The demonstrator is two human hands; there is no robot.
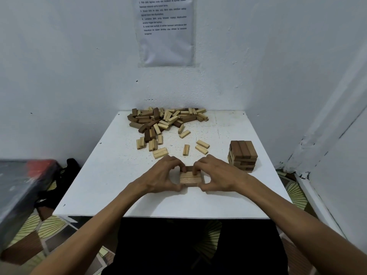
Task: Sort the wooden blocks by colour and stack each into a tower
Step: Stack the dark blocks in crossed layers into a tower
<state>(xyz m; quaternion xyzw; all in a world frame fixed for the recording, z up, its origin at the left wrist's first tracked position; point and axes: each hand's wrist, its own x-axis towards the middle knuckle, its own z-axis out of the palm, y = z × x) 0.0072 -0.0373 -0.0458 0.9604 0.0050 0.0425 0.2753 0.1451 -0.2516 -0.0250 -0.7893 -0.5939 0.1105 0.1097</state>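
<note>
- The white table carries everything. Its far edge, behind the low stack, meets the wall, and its front edge lies on the person's side of the low stack.
- Bare table surface lies to the left of the low stack and in front of it.
- The mixed pile of dark and light blocks lies well behind the low stack, at the far edge.
- The dark tower stands to the right of the low stack, near the right hand.
- The left hand and the right hand clamp the low stack from both sides, with fingers curled over its far top and thumbs at its near corners.
- Loose light blocks lie near behind the low stack.
</note>
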